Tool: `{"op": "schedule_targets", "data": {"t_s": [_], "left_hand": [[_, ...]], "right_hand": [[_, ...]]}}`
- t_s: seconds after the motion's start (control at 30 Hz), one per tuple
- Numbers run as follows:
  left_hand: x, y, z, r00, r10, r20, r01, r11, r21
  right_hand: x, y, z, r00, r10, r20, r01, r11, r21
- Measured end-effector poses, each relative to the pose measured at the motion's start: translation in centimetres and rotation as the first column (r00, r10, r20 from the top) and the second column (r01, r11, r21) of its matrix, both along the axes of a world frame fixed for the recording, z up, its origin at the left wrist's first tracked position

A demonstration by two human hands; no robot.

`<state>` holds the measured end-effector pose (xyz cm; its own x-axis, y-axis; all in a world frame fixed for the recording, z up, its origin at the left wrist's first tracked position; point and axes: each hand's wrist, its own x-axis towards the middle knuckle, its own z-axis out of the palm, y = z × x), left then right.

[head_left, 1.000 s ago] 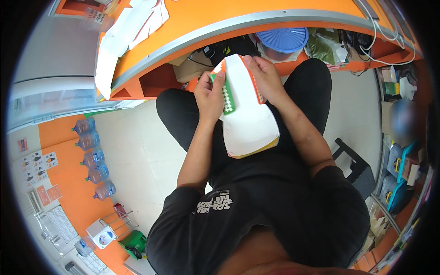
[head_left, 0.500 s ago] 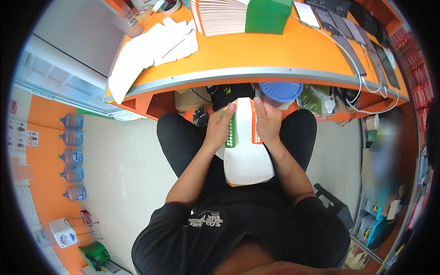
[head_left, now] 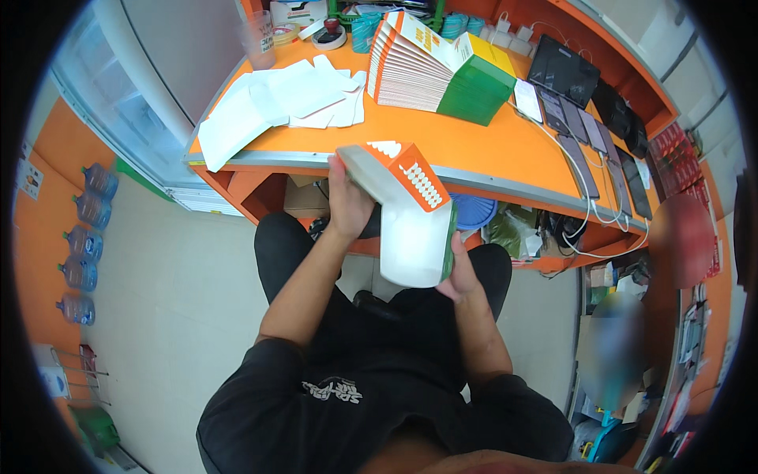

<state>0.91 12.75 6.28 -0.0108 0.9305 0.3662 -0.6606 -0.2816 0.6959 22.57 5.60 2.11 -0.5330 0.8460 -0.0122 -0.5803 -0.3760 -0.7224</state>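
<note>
Above my lap, near the desk's front edge, I hold a cardboard carton [head_left: 414,241] in white, orange and green, tilted to one side. My left hand [head_left: 350,204] grips its upper left end, thumb up along the edge. At the lower right green side, my right hand [head_left: 462,272] is closed on it, with some fingers hidden behind. Beyond the carton, a row of similar folded cartons [head_left: 410,79] stands packed together on the orange desk [head_left: 332,141]. White paper sheets [head_left: 276,99] lie loosely overlapped to the left of that row.
Several phones [head_left: 580,146] with white cables lie on the desk's right side. A plastic cup [head_left: 258,39] and a stamp [head_left: 330,31] stand at the back left. Under the desk is a blue basket [head_left: 476,212]. Large water bottles [head_left: 87,237] line the left wall.
The carton has gone from upright between both hands to turned and tilted, raised toward the desk. My right hand has shifted down to its lower side. The view has swung rightward and up.
</note>
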Motion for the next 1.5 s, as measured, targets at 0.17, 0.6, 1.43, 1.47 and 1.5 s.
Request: {"op": "schedule_targets", "data": {"t_s": [0.17,0.6,1.43,1.47,1.5], "left_hand": [[-0.9,3.4,6.0,0.889,-0.458,-0.015,0.456,0.888,-0.065],[0.5,18.4,25.9,0.707,0.142,-0.692,-0.183,0.983,0.015],[4.8,24.4,18.2,-0.573,0.371,-0.73,0.166,0.926,0.341],[5.0,24.2,17.0,-0.591,0.331,-0.736,0.136,0.94,0.314],[5.1,23.8,15.8,-0.607,0.29,-0.74,0.104,0.952,0.288]], "right_hand": [[1.6,2.6,7.6,0.917,-0.099,0.386,-0.148,0.815,0.56],[8.9,22.4,28.9,0.258,-0.767,0.587,-0.482,0.424,0.767],[1.8,30.3,19.2,-0.306,-0.86,0.408,-0.563,0.509,0.651],[1.8,30.1,19.1,-0.295,-0.867,0.402,-0.56,0.498,0.662],[2.1,30.1,18.8,-0.29,-0.867,0.406,-0.56,0.498,0.662]]}}
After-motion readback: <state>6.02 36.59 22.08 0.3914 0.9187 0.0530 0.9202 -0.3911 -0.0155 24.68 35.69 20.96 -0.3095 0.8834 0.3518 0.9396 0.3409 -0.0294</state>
